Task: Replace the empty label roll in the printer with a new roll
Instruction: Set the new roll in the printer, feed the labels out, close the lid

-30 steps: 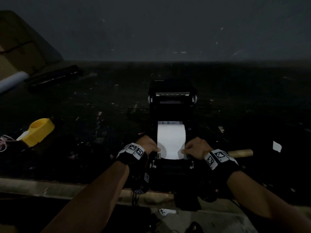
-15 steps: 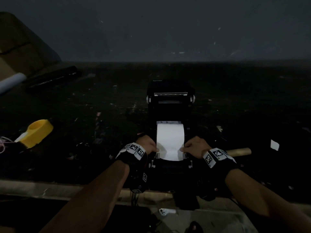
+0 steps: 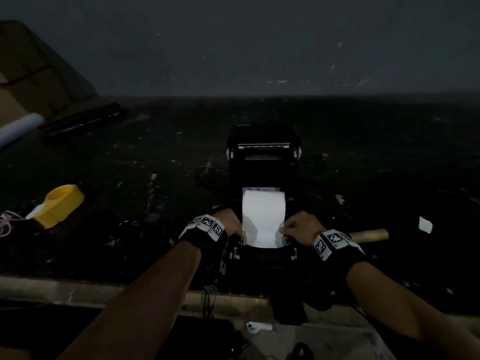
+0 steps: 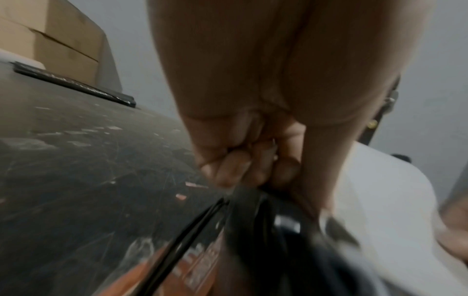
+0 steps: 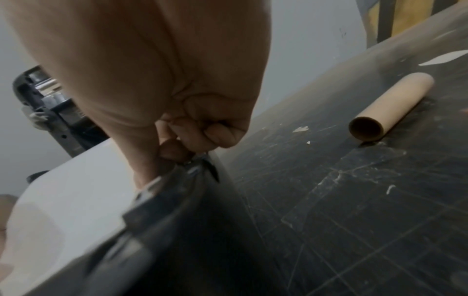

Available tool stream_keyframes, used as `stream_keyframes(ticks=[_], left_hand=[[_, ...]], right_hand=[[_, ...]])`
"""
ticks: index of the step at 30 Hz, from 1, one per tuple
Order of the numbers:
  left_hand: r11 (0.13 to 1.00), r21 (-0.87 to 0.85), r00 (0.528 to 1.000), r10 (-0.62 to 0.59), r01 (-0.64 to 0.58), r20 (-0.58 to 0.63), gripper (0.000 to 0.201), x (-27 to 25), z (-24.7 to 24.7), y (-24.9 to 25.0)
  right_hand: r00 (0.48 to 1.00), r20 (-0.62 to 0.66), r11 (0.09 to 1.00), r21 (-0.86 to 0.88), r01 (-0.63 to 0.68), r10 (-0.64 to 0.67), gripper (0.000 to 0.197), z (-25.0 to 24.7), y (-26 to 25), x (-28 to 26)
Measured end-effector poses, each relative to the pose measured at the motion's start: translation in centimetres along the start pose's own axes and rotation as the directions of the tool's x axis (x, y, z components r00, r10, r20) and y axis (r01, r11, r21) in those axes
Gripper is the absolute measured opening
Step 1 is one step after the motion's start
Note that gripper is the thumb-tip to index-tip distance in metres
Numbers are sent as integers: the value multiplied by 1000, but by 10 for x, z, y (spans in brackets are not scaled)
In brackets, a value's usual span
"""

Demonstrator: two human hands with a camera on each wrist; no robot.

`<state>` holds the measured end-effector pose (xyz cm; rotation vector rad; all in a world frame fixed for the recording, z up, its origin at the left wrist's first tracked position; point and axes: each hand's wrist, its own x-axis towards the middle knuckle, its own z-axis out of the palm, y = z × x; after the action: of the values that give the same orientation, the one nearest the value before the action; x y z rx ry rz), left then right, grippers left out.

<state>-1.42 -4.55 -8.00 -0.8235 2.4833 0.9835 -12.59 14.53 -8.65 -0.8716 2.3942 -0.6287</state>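
Observation:
The black label printer stands open near the table's front edge, its lid raised at the back. A white label roll lies in its bay, with the paper strip drawn forward. My left hand is at the strip's left edge, fingers curled, and its thumb runs down beside the paper onto the left guide. My right hand mirrors it, thumb and index pinching the right guide. An empty cardboard core lies on the table to the right.
A yellow plastic holder and loose wires sit at the left. A white tube, a long black object and a cardboard box are at the back left. A white paper scrap lies far right. Cables hang over the table's front edge.
Both hands stay at the sides of the paper strip; only the view has shifted slightly.

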Motion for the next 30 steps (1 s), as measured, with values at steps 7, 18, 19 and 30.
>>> stream_keyframes(ticks=[7,18,19,30], left_hand=[[999,-6,999,-49,49,4,43,9,-3,-3],[993,77,996,-87,89,-33,53,5,0,5],[991,93,995,-89,93,-44,56,7,0,6],[988,103,993,-116,116,-6,51,3,2,8]], right_hand=[[997,79,996,-87,33,-26,30,-3,-1,1],[996,91,998,-66,-14,20,30,-4,-4,1],[995,93,997,-76,-25,32,30,-4,-4,2],[993,59,959,-269,-84,104,48,-7,-10,3]])
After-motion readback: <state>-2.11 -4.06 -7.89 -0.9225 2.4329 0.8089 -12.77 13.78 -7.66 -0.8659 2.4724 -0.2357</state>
